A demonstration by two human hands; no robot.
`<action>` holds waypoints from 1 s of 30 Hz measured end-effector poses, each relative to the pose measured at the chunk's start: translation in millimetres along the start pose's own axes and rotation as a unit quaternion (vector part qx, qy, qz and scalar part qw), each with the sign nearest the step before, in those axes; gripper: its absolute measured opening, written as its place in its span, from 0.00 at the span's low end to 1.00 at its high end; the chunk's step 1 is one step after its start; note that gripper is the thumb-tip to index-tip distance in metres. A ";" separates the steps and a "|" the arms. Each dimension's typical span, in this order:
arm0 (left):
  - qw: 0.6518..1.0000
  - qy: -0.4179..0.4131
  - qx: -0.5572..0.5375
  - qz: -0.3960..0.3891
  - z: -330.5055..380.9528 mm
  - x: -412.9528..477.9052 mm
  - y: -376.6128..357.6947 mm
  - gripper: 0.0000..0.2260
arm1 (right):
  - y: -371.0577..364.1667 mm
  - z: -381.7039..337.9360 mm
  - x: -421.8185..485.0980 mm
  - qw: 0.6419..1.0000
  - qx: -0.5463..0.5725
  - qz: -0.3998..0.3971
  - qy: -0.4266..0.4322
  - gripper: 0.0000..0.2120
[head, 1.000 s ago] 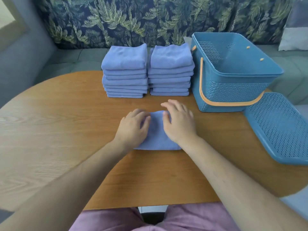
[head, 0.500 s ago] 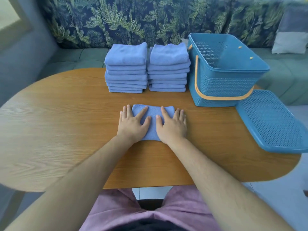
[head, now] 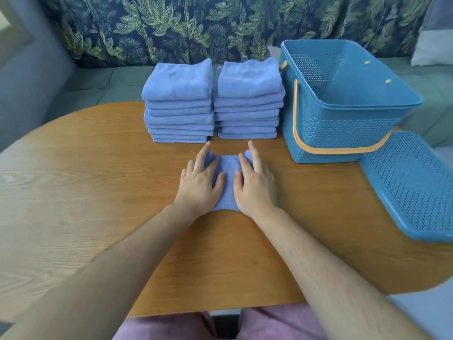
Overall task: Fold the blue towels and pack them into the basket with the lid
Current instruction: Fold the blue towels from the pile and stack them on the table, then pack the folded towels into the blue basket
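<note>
From the head camera, one blue towel is seen lying flat near the middle of the table, just on the near side of two stacks of folded towels, the left stack and the right stack. It is pressed down by both hands. The left hand is laid on its left part and the right hand on its right part, with fingers straight and spread and nothing gripped. The step in hand is judged to be the flattening of a fold. It would be done well if pressure were kept even, the palms drawn outward so that creases are pushed off the sides, and the corners squared before lifting. Soft cloth is likely to slump open if raised by one edge. The basket is stood at the far right, open, and no towel is seen in the part of its inside that shows. Its orange handle is dropped against the near wall. The lid is laid just beside it, nearer, by the right edge. The table is rounded and wood-grained. Behind it a grey-green sofa with a palm-leaf backrest is seen.
</note>
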State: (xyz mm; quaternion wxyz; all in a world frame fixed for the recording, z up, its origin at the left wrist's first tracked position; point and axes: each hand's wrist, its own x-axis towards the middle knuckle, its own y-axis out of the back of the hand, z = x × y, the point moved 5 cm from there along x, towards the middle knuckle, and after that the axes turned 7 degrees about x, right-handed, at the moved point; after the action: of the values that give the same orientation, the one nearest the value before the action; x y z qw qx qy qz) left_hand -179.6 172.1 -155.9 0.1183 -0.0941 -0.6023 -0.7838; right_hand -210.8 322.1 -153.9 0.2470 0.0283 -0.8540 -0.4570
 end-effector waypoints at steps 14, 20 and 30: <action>0.999 0.018 -0.016 -0.039 -0.7 8.7 -0.9 0.22 | -2.6 -7.1 5.9 0.997 -0.054 -0.055 -0.017 0.23; 0.996 0.045 -0.034 -0.070 -1.2 8.8 1.5 0.22 | -3.3 -5.6 10.3 0.993 -0.066 -0.094 -0.034 0.23; 0.939 0.221 -0.082 -0.252 14.9 -7.2 32.8 0.28 | 20.5 -28.5 2.9 0.948 -0.045 -0.187 -0.252 0.23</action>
State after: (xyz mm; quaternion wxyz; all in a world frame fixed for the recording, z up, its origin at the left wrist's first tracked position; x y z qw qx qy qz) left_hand -162.9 178.9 -123.9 0.0389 0.2266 -0.4985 -0.8359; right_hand -196.9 311.4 -123.4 -0.0650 0.0605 -0.8465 -0.5249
